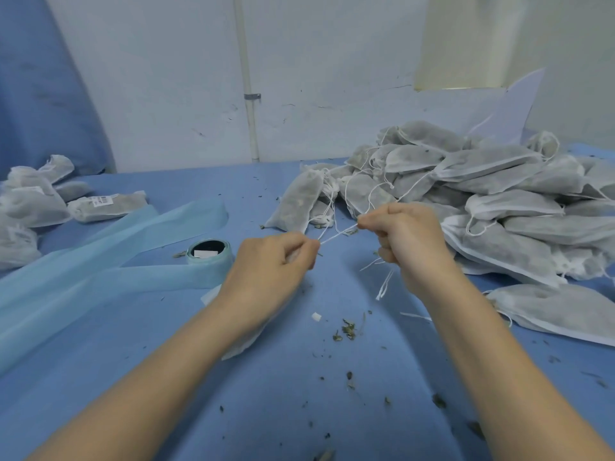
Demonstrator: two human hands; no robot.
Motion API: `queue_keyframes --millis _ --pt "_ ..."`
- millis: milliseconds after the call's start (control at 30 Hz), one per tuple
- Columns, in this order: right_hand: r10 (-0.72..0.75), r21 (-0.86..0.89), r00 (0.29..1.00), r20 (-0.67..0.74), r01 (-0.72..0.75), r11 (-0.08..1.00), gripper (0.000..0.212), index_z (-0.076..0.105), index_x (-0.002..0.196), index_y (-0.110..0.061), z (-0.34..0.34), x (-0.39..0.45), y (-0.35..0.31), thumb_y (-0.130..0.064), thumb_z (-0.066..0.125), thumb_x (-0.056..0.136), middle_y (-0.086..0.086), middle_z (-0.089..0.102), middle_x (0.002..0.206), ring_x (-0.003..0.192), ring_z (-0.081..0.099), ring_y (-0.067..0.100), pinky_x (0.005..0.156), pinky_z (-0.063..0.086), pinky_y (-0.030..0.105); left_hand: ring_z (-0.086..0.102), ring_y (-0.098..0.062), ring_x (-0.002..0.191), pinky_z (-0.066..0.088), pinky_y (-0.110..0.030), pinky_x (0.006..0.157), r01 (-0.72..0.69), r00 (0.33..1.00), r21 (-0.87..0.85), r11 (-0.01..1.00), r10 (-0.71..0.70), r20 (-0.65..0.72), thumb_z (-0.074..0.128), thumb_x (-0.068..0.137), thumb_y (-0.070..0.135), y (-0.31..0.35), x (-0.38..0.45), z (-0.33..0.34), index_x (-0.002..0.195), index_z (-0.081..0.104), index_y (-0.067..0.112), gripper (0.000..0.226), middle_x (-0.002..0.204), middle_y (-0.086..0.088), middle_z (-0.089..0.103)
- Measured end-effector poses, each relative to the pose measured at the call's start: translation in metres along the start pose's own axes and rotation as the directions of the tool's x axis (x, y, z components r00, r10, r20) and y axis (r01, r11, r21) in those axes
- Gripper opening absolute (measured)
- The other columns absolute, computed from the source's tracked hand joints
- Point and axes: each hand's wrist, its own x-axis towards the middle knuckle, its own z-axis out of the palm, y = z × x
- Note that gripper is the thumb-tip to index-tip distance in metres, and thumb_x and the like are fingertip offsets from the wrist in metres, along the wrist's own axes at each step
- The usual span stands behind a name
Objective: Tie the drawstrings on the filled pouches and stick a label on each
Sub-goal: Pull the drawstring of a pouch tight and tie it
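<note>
My left hand (273, 264) and my right hand (406, 237) each pinch one end of a white drawstring (337, 232) stretched taut between them above the blue table. Loose string ends (384, 282) hang below my right hand. A white pouch (244, 341) lies under my left wrist, mostly hidden by the arm. A big pile of filled grey-white pouches (492, 191) with loose strings lies at the right. Several pouches with a label (106, 202) lie at the left. A roll of pale blue label backing (209, 256) stands left of my left hand.
Long pale blue backing strips (100, 261) trail across the table's left side. Dried herb crumbs (346, 329) and a small white scrap (316, 316) lie between my forearms. The blue table cover (283, 394) ends at a white wall with a pipe (249, 94).
</note>
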Motion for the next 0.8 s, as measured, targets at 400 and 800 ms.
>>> queue_keyframes --millis 400,800 --pt "0.353 0.176 0.666 0.657 -0.59 0.788 0.034 0.074 0.06 -0.013 -0.001 -0.008 0.002 -0.007 0.047 0.079 -0.009 0.012 0.05 0.043 0.005 0.007 0.026 0.009 0.012 0.05 0.008 0.061 0.034 -0.005 0.058 0.002 0.998 -0.118 0.993 -0.009 -0.058 0.052 0.094 0.025 -0.021 0.014 -0.004 0.078 0.054 0.029 0.016 0.064 0.019 0.063" --pt "-0.004 0.256 0.907 0.422 -0.115 0.96 0.032 0.063 0.119 -0.03 0.029 -0.017 0.017 -0.012 0.049 0.098 -0.011 0.026 0.047 0.044 0.017 0.007 0.038 0.016 0.016 0.063 0.006 0.078 0.043 -0.012 0.072 0.047 0.984 -0.349 0.936 -0.104 -0.147 0.067 0.083 0.025 -0.007 0.006 0.011 0.07 0.066 0.029 0.013 0.068 0.022 0.069"
